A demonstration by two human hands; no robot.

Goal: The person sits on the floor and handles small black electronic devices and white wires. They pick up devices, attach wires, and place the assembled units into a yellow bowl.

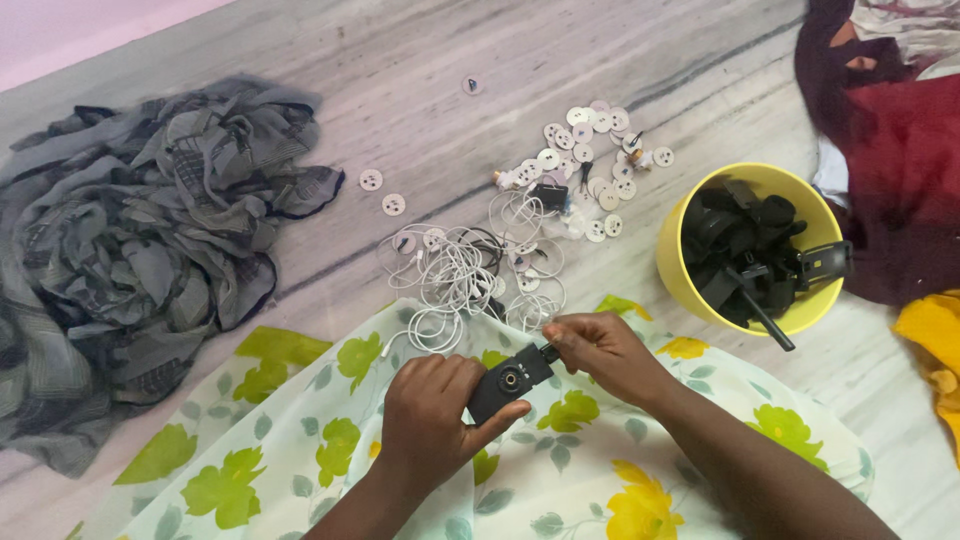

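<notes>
My left hand (430,420) grips a small black rectangular device (508,383) with a round socket on its face, held over my lap. My right hand (600,345) pinches the device's upper right end, where a small black part sticks out. A tangle of thin white cable (455,275) lies on the floor just beyond both hands. The lap is covered by white fabric with green and yellow flowers (300,450).
Several white buttons (590,150) are scattered on the marble floor at upper middle. A yellow tub (690,275) of black parts stands at right. A crumpled grey cloth (140,240) lies at left; dark red (910,180) and yellow cloth (935,345) at far right.
</notes>
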